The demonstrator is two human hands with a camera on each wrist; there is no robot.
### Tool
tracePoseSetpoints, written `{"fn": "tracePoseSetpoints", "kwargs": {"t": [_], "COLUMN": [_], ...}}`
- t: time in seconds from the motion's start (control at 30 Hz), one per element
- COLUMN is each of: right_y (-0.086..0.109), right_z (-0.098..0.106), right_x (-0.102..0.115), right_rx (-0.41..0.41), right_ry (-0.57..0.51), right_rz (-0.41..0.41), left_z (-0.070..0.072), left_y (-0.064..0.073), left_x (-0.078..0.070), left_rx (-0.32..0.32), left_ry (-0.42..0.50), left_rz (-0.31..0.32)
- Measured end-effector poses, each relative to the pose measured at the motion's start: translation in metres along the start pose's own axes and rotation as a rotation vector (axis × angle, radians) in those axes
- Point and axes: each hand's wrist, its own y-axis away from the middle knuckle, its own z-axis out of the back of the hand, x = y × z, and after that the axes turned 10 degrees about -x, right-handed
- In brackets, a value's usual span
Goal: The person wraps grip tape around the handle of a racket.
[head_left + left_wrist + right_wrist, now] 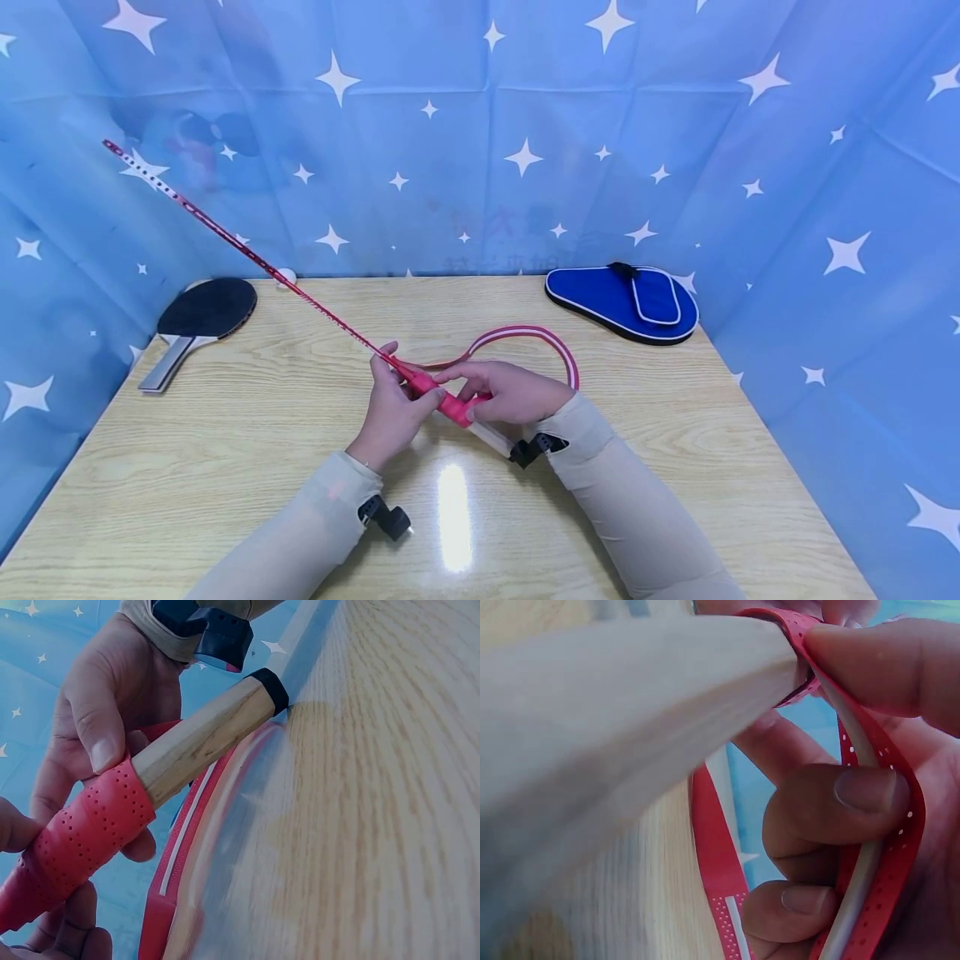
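Observation:
A red badminton racket (330,315) is seen edge-on, tilted with its head up to the left. My left hand (390,421) holds it at the top of the handle, thumb and fingers around the red-wrapped part. Perforated red grip tape (94,817) covers the upper handle, while the lower wooden handle (210,735) is bare down to its black end cap (270,690). My right hand (517,392) pinches the tape where it meets the wood. In the right wrist view, the loose tape strip (885,802), with a pale centre line, runs through that hand's curled fingers.
The tape's free length (525,331) loops over the wooden table (225,467) behind my right hand. A black table tennis paddle (206,308) lies at the back left, near a white ball (286,277). A blue paddle case (592,292) lies back right. A starry blue curtain (420,125) borders the table.

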Motion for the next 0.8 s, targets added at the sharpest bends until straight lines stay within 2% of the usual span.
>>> {"fn": "tracePoseSetpoints", "kwargs": {"t": [0.4,0.67,0.8], "right_y": [-0.0021,-0.0009,-0.0014], "right_z": [-0.0017,-0.0009,-0.0019], "right_x": [-0.0024,-0.001,-0.0002], "right_rx": [-0.037,-0.041,-0.056], "right_ry": [0.115,0.054,0.089], "right_rz": [0.037,0.016,0.007], "left_z": [-0.001,-0.0011,-0.0007], "left_y": [-0.0006,-0.0008,-0.0005], "left_x": [0.0004,-0.0009,-0.0005], "left_rx": [-0.003,-0.008,-0.001], "left_ry": [-0.005,-0.008,0.007], "left_rz": [0.005,0.01,0.019]}}
